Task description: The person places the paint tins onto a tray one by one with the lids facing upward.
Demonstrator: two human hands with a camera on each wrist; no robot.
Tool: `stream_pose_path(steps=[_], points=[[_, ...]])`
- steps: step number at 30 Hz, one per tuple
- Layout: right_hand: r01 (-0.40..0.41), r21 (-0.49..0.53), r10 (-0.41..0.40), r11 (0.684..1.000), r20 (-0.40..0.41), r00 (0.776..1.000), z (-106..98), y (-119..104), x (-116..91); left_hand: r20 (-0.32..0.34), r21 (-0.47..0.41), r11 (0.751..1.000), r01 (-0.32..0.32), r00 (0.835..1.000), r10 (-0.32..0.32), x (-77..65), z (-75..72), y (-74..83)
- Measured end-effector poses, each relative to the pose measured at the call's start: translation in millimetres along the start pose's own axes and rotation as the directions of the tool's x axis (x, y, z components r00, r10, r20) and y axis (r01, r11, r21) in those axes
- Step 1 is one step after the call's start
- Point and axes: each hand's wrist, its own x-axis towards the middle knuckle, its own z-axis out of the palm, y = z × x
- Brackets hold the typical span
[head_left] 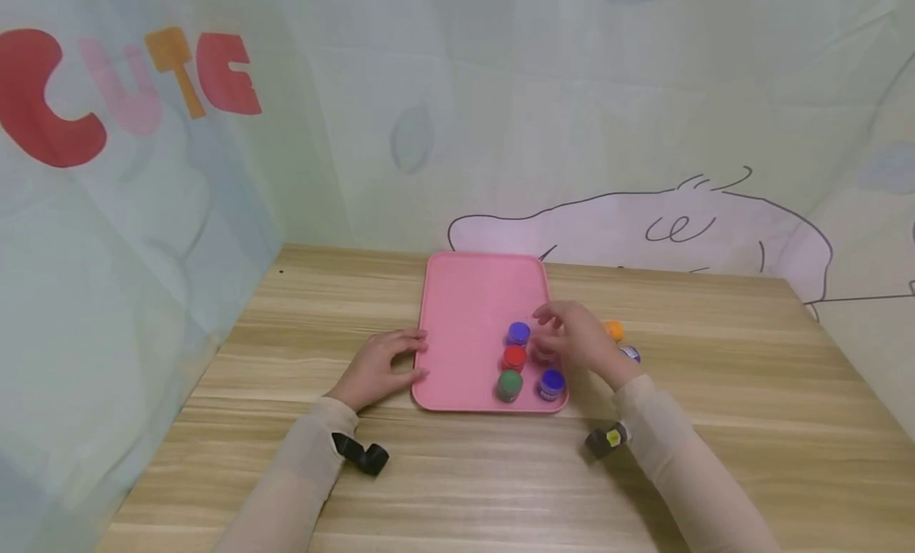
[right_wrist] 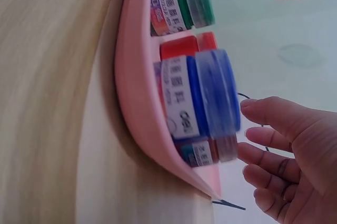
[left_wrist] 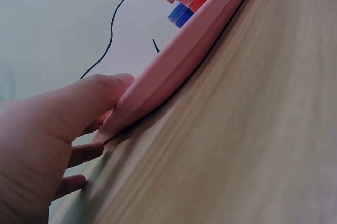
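A pink tray (head_left: 465,291) lies on the wooden table. My left hand (head_left: 375,369) rests at its left rim, thumb and fingers spread along the edge. Paint jars stand at the tray's right side: one with a violet-blue lid (head_left: 519,334), a red one (head_left: 514,357), a green one (head_left: 509,385) and a blue one (head_left: 551,384). Over the right rim is my right hand (head_left: 581,338), its fingers loosely bent beside a brownish-red jar (right_wrist: 226,148) that it partly hides in the head view. In the right wrist view nothing sits between those fingers (right_wrist: 268,161).
Right of the tray, partly behind my right hand, are an orange jar (head_left: 614,330) and another jar with a blue-and-white side (head_left: 630,353). A printed cloth (head_left: 343,140) hangs behind and left of the table (head_left: 472,481).
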Motion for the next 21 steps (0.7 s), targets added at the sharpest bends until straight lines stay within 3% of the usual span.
stream_pose_path(steps=[10,21], points=[[0.073,-0.06,-0.078,0.996,-0.093,0.993,-13,12,-11,0.001,-0.003,1.0,0.002,1.0,-0.002,-0.5,0.3,0.2],[0.002,-0.081,-0.011,0.997,-0.116,0.993,-25,22,-24,-0.006,-0.001,1.0,-0.008,1.0,0.008,-0.1,1.2,-0.2]])
